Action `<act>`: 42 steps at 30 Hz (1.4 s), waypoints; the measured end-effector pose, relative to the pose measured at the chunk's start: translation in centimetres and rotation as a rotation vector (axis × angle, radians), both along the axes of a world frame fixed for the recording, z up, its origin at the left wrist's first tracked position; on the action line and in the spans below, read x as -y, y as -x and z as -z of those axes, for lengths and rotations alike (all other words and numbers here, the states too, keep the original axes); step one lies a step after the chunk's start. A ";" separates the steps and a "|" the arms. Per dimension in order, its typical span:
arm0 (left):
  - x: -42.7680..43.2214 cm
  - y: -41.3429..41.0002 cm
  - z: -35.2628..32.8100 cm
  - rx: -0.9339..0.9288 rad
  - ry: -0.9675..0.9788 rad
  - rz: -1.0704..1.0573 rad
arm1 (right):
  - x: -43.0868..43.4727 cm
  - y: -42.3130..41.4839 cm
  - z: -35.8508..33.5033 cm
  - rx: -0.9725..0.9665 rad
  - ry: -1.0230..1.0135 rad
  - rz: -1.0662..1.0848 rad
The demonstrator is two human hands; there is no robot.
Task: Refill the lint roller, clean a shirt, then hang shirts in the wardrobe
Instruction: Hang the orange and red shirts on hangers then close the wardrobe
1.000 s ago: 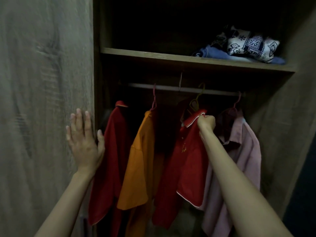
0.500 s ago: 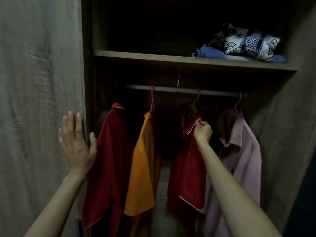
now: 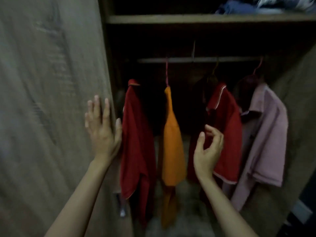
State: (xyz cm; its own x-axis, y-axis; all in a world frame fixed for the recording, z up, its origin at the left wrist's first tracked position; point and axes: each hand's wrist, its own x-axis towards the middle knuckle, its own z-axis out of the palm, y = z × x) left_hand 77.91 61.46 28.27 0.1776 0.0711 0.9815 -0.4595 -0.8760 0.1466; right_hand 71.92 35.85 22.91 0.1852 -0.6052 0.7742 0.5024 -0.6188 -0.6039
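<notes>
1. While pressed flat, fingers spread, against the wardrobe door [image 3: 51, 117]: left hand [image 3: 102, 132], holding nothing.
2. Loosely curled, empty, just before the red white-trimmed shirt [image 3: 225, 130]: right hand [image 3: 207, 149].
3. Hung from the rail [image 3: 196, 60], left to right: red shirt [image 3: 136, 142], orange shirt [image 3: 172, 147], trimmed red, pink shirt [image 3: 266, 142].

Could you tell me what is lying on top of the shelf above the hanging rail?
On the shelf, at its right end, lies blue folded cloth with a dark-and-white patterned piece on it. Both are blurred and cut off by the frame; the rest of the shelf is too dark to tell.
</notes>
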 end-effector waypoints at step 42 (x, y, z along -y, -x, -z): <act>3.7 1.5 8.3 -0.004 -0.561 0.247 | -9.1 5.1 22.8 -0.985 -0.142 0.028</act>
State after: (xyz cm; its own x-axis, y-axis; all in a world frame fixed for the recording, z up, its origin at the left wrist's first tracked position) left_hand 76.38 57.78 20.00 0.1265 -0.5004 0.8565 -0.6594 -0.6875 -0.3042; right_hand 66.82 44.98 0.09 0.6905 -0.6943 0.2028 -0.2770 -0.5128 -0.8126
